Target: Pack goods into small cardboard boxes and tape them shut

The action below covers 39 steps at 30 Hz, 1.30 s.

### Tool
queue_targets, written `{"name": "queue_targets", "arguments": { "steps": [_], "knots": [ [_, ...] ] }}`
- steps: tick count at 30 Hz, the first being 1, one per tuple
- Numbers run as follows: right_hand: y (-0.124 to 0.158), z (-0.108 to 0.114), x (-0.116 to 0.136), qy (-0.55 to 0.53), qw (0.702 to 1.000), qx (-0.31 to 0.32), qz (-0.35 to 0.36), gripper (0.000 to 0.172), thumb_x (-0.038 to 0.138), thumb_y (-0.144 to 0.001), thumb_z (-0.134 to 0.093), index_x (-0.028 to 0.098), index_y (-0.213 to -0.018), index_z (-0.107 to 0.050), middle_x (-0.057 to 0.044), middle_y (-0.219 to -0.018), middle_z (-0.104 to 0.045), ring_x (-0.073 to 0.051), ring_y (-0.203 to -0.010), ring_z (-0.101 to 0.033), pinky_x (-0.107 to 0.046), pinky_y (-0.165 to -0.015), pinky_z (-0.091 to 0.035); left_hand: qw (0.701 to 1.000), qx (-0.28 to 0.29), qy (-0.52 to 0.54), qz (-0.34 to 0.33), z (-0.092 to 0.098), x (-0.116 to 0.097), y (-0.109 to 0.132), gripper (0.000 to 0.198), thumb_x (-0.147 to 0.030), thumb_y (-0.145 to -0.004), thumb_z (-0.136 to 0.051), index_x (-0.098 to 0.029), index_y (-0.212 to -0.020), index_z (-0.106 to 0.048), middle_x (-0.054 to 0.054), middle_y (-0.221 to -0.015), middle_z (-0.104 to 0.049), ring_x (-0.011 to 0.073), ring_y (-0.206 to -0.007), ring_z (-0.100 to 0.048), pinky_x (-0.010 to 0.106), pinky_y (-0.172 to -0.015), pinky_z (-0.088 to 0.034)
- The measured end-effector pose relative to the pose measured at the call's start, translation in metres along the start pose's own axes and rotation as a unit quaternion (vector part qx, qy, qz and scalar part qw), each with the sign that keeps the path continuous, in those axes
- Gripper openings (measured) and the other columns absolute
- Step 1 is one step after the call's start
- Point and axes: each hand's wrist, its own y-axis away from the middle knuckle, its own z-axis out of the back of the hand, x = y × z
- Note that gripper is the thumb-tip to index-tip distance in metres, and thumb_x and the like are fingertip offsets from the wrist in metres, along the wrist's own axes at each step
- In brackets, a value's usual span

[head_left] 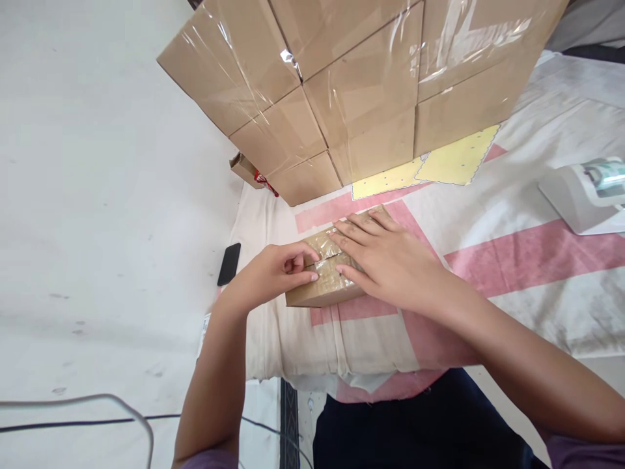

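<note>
On the cloth-covered surface (527, 319), near its front edge: small cardboard box (328, 279), quantity one, lying with its taped top upward, before a large wrapped stack.

Hands, two. Left hand (266, 277): half curled at the box's left end, thumb and forefinger tips parted and resting on the top; whether a tape end lies under them is unclear. Right hand (385, 257): palm down, fingers spread flat across the top, gripping nothing.

Condition of work: closing looks largely done. The flaps meet at a middle seam, and clear tape (322, 244) runs over the top. Remaining, by judgement: at most some smoothing of the tape, which shows wrinkled glints; the underside is hidden.

Further holdings:
- Stack of cardboard boxes (371, 124), one, bound in clear film; several faces visible, full count not possible, as the upper part leaves the frame.
- Yellow sheets (456, 159), two, dotted, overlapping, at the stack's foot.
- Cardboard piece with red trim (243, 168), one, beside the stack's left side, partly hidden.
- Black phone-like object (229, 264), one, at the left edge.
- White device (586, 195), one, far right, cut by the frame.
- Cables at lower left, two at least: grey cable (105, 397), black cable (63, 424).
</note>
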Motion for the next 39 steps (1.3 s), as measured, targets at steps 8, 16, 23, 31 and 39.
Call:
{"name": "queue_targets", "arguments": {
  "steps": [8,16,23,31,39],
  "knots": [
    [0.000,0.001,0.001,0.009,1.000,0.006,-0.001,0.054,0.042,-0.107,-0.040,0.009,-0.147,-0.057,-0.015,-0.152,-0.057,-0.036,-0.142,-0.047,-0.055,-0.118,-0.033,0.999,-0.004,-0.029,0.021,0.001,-0.001,-0.001,0.041,-0.043,-0.087,-0.071,-0.036,-0.127,-0.061,-0.007,-0.070,-0.041,0.0126,-0.063,-0.044,0.026,-0.062,-0.036],
    [0.000,-0.002,-0.001,0.023,1.000,-0.004,0.007,0.053,0.042,-0.106,-0.042,0.010,-0.144,-0.060,-0.014,-0.150,-0.059,-0.037,-0.140,-0.049,-0.057,-0.116,-0.036,0.983,-0.126,-0.125,0.045,-0.009,0.014,-0.012,0.052,-0.052,-0.089,-0.067,-0.041,-0.139,-0.056,0.003,-0.112,-0.056,0.0270,-0.115,-0.055,0.052,-0.109,-0.036],
    [0.000,0.000,-0.004,-0.028,0.998,-0.057,-0.001,0.042,0.039,-0.103,-0.050,0.014,-0.133,-0.068,-0.014,-0.141,-0.064,-0.035,-0.136,-0.052,-0.057,-0.117,-0.038,0.999,-0.038,0.026,-0.007,-0.012,0.033,-0.024,0.056,-0.053,-0.095,-0.059,-0.031,-0.145,-0.050,0.008,-0.148,-0.050,0.0285,-0.141,-0.046,0.046,-0.121,-0.036],
    [0.023,0.008,-0.054,-0.306,0.951,0.041,-0.010,0.107,0.049,-0.080,-0.079,0.029,-0.166,-0.018,-0.013,-0.172,-0.018,-0.038,-0.158,-0.019,-0.056,-0.121,-0.035,0.993,-0.034,0.102,-0.041,-0.005,0.055,-0.028,0.058,-0.057,-0.086,-0.068,-0.031,-0.138,-0.060,0.005,-0.150,-0.056,0.0334,-0.137,-0.054,0.047,-0.120,-0.040],
    [0.090,0.024,-0.041,-0.320,0.942,-0.099,0.000,0.082,0.045,-0.073,-0.080,0.028,-0.148,-0.048,-0.015,-0.151,-0.043,-0.035,-0.143,-0.044,-0.055,-0.117,-0.042,0.958,-0.021,0.280,-0.052,-0.020,0.094,-0.078,0.053,-0.064,-0.090,-0.057,-0.026,-0.124,-0.070,0.007,-0.102,-0.072,0.0272,-0.094,-0.068,0.036,-0.082,-0.057]
  ]
}}
